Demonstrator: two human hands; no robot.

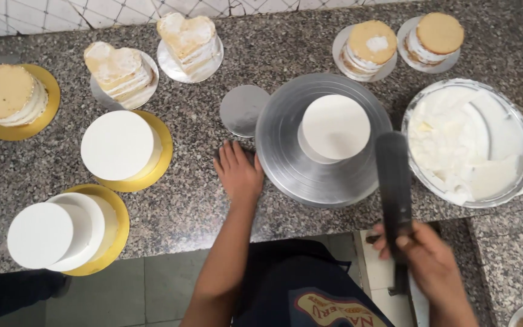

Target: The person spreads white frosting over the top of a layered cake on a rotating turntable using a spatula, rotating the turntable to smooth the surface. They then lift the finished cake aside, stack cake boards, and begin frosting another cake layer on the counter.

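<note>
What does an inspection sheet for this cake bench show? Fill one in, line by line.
Surface: speckled granite counter, tiled floor below.
Job's things: white iced cake on a metal turntable; bowl of white cream.
Clutter: two iced cakes on gold boards, five uniced layered cakes, two of them heart-shaped, a bare silver board.
Grippers: left hand rests beside the turntable, touching its edge; right hand grips a dark, blurred spatula.
Cables: nothing seen.
Surroundings: tiled wall behind.

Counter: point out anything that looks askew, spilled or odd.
Nothing spilled. The two-tier white cake at the near left looks odd: its top tier sits off-centre, overhanging the lower tier toward the counter edge. The other cakes sit squarely on their boards.
</note>
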